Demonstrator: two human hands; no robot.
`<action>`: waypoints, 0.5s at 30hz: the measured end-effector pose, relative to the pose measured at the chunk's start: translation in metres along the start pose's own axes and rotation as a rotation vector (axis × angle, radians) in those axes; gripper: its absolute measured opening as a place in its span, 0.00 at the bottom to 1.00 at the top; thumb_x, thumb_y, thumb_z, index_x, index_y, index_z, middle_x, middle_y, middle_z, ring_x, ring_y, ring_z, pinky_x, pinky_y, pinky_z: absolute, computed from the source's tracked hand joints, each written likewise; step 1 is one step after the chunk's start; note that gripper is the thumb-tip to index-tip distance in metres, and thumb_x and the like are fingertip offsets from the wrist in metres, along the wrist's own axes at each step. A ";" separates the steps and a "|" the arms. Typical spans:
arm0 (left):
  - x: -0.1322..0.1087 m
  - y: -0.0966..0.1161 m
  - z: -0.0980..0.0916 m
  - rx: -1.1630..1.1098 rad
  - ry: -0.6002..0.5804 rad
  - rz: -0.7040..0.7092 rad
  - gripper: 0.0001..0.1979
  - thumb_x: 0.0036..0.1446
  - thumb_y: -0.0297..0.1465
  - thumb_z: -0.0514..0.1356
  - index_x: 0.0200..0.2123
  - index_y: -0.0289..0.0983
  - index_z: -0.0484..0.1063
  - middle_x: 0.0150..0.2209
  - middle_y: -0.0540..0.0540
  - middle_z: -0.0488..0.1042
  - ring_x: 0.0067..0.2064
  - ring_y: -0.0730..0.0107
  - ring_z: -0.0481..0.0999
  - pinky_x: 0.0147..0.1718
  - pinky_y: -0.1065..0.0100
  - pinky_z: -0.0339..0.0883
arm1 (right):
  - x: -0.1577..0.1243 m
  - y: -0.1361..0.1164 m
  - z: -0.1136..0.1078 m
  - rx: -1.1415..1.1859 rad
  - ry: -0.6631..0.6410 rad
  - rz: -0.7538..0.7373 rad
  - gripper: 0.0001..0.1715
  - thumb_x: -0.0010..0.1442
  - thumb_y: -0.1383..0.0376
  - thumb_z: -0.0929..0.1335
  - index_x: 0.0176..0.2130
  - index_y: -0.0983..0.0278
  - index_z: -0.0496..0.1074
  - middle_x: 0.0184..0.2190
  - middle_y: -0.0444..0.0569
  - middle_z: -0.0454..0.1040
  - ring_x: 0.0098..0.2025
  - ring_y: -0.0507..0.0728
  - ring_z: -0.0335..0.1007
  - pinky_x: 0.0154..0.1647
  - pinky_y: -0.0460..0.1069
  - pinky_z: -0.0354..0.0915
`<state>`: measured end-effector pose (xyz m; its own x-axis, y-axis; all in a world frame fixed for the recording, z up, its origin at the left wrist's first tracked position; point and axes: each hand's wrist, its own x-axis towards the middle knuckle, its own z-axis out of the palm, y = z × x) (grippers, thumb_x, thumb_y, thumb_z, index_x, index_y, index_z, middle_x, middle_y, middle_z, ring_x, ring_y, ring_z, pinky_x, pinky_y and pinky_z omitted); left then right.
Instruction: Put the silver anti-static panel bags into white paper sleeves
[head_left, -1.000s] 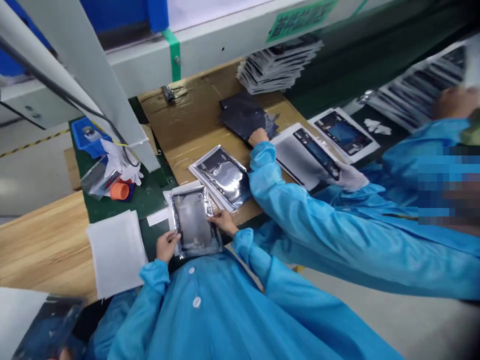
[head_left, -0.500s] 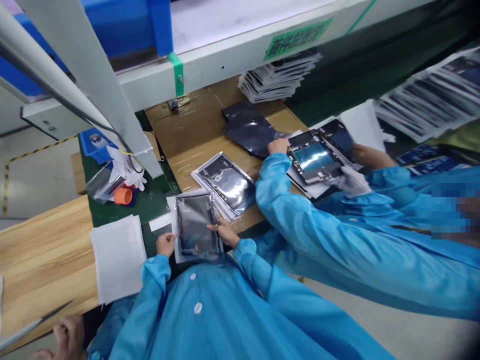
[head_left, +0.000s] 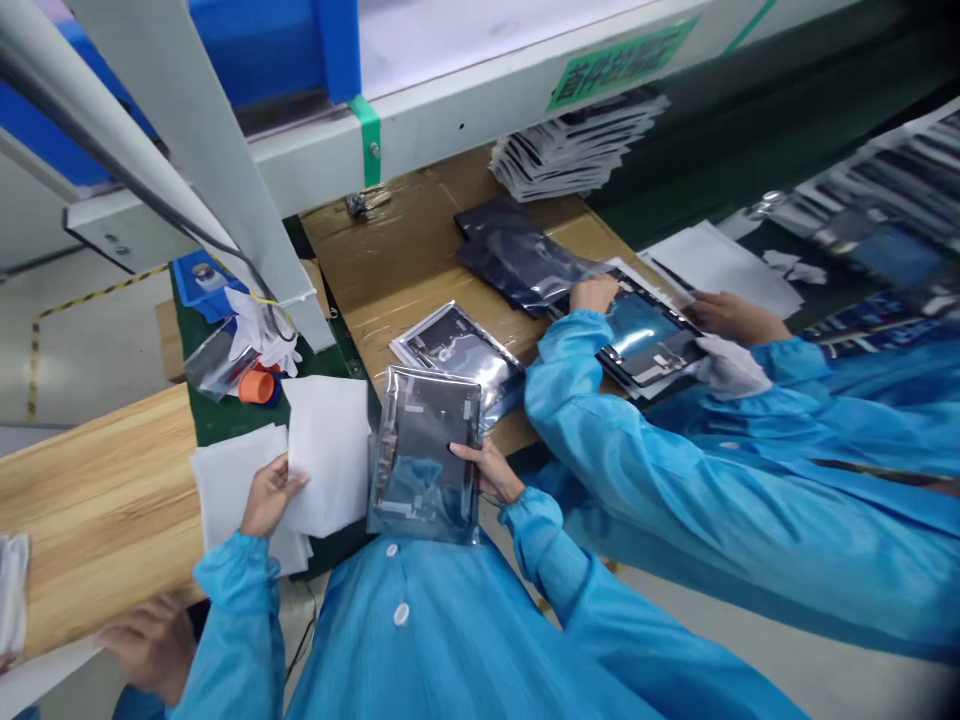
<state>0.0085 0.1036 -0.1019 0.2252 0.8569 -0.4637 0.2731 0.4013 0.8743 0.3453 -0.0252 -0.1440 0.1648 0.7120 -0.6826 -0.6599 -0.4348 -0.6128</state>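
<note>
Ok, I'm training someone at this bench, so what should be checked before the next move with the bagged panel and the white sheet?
1. Right hand grips the bagged panel by its right edge: ok.
2. Left hand pinches the white sheet at its edge: ok.
3. Only one sheet picked from the sheet stack: cannot tell.
4. Panel's bag open or sealed: cannot tell.
5. Co-worker's sleeve apart from the held panel: ok.
</note>
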 end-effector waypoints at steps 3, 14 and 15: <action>0.007 0.017 -0.010 0.085 -0.019 -0.013 0.30 0.37 0.39 0.70 0.45 0.32 0.73 0.39 0.40 0.80 0.41 0.57 0.78 0.42 0.59 0.73 | -0.003 0.002 -0.001 -0.027 0.034 -0.016 0.25 0.32 0.60 0.79 0.32 0.63 0.72 0.24 0.45 0.77 0.27 0.59 0.75 0.33 0.54 0.72; 0.055 0.024 0.009 0.947 0.420 0.185 0.24 0.48 0.30 0.60 0.51 0.35 0.69 0.55 0.36 0.66 0.59 0.46 0.60 0.58 0.49 0.53 | -0.009 0.012 -0.005 -0.122 0.138 -0.097 0.21 0.35 0.58 0.78 0.29 0.64 0.72 0.22 0.47 0.75 0.29 0.60 0.74 0.32 0.53 0.69; 0.048 0.019 0.022 1.070 0.339 0.235 0.22 0.50 0.33 0.59 0.50 0.35 0.69 0.54 0.36 0.67 0.58 0.47 0.61 0.56 0.51 0.55 | -0.010 0.012 -0.006 -0.122 0.143 -0.100 0.22 0.35 0.57 0.78 0.29 0.64 0.72 0.22 0.47 0.75 0.29 0.60 0.74 0.32 0.53 0.69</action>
<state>0.0447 0.1453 -0.1105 0.1565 0.9825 -0.1007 0.9497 -0.1217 0.2885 0.3400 -0.0405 -0.1469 0.3326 0.6733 -0.6603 -0.5430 -0.4358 -0.7178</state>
